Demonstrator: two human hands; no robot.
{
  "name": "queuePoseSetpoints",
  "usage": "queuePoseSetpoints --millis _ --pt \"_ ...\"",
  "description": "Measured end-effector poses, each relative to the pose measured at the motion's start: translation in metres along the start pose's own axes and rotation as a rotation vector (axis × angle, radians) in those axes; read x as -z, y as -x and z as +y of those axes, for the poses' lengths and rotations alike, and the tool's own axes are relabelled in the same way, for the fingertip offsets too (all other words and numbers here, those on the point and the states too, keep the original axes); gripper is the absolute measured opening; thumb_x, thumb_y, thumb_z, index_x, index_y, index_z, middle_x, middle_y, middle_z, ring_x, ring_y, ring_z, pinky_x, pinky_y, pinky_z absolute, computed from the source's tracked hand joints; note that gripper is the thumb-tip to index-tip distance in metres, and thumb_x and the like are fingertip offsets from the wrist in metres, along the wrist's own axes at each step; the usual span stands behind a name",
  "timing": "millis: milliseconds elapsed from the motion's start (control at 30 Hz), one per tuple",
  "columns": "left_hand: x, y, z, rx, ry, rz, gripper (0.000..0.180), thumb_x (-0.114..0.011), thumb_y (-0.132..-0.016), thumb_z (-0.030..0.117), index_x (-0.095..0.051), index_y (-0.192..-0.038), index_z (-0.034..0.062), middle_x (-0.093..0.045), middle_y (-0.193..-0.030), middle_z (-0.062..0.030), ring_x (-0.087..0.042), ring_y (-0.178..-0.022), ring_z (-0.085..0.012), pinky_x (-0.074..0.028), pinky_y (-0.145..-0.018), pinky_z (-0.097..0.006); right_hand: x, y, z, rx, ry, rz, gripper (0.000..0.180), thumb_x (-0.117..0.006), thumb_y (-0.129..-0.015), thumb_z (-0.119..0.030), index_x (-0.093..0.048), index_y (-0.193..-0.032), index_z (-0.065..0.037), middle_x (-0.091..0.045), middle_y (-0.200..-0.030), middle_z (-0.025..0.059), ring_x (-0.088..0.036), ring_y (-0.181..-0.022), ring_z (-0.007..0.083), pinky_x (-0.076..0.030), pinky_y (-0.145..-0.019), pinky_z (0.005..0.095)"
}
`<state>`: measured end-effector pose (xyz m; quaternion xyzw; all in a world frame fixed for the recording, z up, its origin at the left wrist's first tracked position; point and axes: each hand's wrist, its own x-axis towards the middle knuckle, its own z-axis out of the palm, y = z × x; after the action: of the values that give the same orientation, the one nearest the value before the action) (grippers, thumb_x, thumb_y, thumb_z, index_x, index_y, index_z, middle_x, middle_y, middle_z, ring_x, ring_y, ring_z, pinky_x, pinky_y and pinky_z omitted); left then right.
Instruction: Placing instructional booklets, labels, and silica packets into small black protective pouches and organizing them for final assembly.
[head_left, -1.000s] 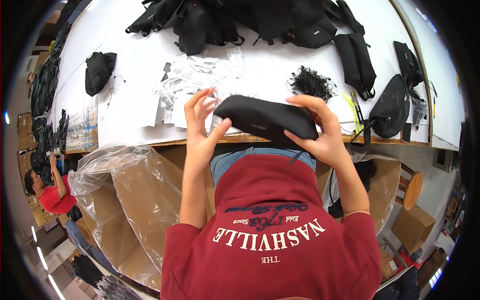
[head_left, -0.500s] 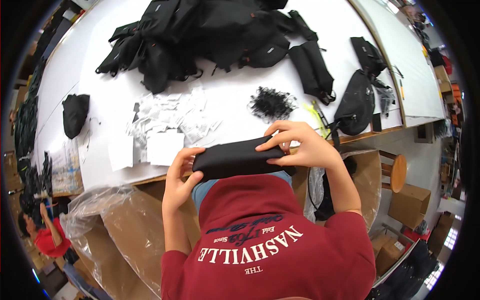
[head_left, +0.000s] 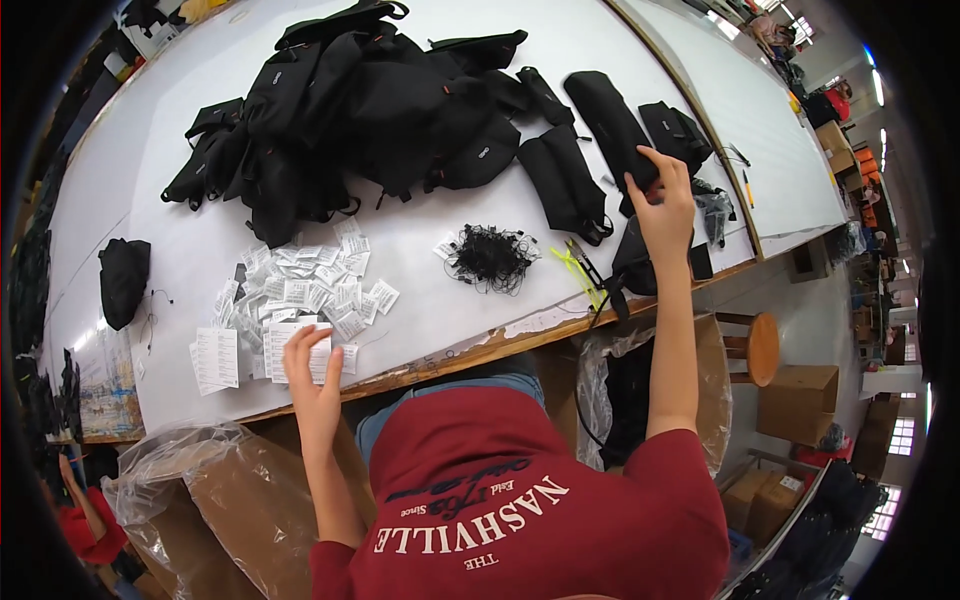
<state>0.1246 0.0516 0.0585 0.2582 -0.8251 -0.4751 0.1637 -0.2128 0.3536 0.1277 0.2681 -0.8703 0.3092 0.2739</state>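
Observation:
At the right of the table, my right hand [head_left: 664,198] grips the near end of a long black pouch [head_left: 605,115]. This pouch lies beside another black pouch [head_left: 562,180] with a strap loop. My left hand [head_left: 314,368] has its fingers apart over a stack of printed white cards [head_left: 282,352] near the table's front edge; whether it touches them I cannot tell. A second stack of cards [head_left: 215,358] sits to its left. Beyond them spreads a heap of white tags [head_left: 315,278]. Between my hands lies a tangle of thin black strings [head_left: 492,258].
A large pile of black bags [head_left: 370,120] covers the far middle of the table. A small black bag [head_left: 125,283] lies far left. Yellow-green strips [head_left: 578,268] lie near the front edge. Plastic-lined cartons [head_left: 250,490], a wooden stool [head_left: 763,350] and a cardboard box [head_left: 798,402] stand below.
The black pouch held in both hands has gone to the far right of the table in my right hand. My left hand has let go and moved left to the cards.

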Motion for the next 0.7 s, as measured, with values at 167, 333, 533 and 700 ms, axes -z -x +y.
queuePoseSetpoints --millis 167,333,533,700 --pt "0.008 -0.015 -0.024 -0.032 -0.402 0.208 0.043 -0.064 -0.087 0.025 -0.051 -0.124 0.0070 -0.037 -0.138 -0.0170 -0.034 -0.127 -0.0359 -0.024 -0.107 -0.047 -0.045 0.024 0.056 -0.110 0.255 -0.384 0.047 -0.066 -0.072 -0.004 -0.055 -0.116 -0.018 -0.054 -0.103 0.0122 -0.061 -0.087 0.0351 -0.051 -0.074 0.0424" --pt "0.015 -0.027 -0.062 0.072 -0.675 0.188 0.078 -0.071 -0.079 0.040 -0.036 -0.139 0.0059 -0.026 -0.146 -0.0232 -0.026 -0.133 -0.0410 -0.022 -0.109 -0.051 -0.040 0.027 0.055 -0.138 0.124 -0.468 0.049 -0.065 -0.071 -0.004 -0.056 -0.117 -0.018 -0.053 -0.104 0.0118 -0.060 -0.090 0.0347 -0.051 -0.077 0.0415" --pt "0.016 -0.030 -0.061 0.059 -0.615 0.150 0.087 -0.073 -0.076 0.044 -0.032 -0.141 0.0041 -0.029 -0.145 -0.0233 -0.028 -0.132 -0.0404 -0.023 -0.108 -0.051 -0.033 0.029 0.068 -0.215 0.178 -0.546 0.052 -0.065 -0.072 -0.006 -0.056 -0.121 -0.019 -0.053 -0.107 0.0106 -0.059 -0.083 0.0289 -0.050 -0.077 0.0377" --pt "0.024 -0.018 -0.051 0.125 -0.709 0.258 0.089 -0.073 -0.075 0.046 -0.033 -0.139 0.0001 -0.035 -0.139 -0.0214 -0.033 -0.128 -0.0381 -0.027 -0.105 -0.050 -0.035 0.042 0.030 -0.006 0.300 -0.205 0.041 -0.067 -0.078 -0.012 -0.059 -0.118 -0.017 -0.053 -0.107 0.0113 -0.057 -0.089 0.0286 -0.049 -0.080 0.0366"
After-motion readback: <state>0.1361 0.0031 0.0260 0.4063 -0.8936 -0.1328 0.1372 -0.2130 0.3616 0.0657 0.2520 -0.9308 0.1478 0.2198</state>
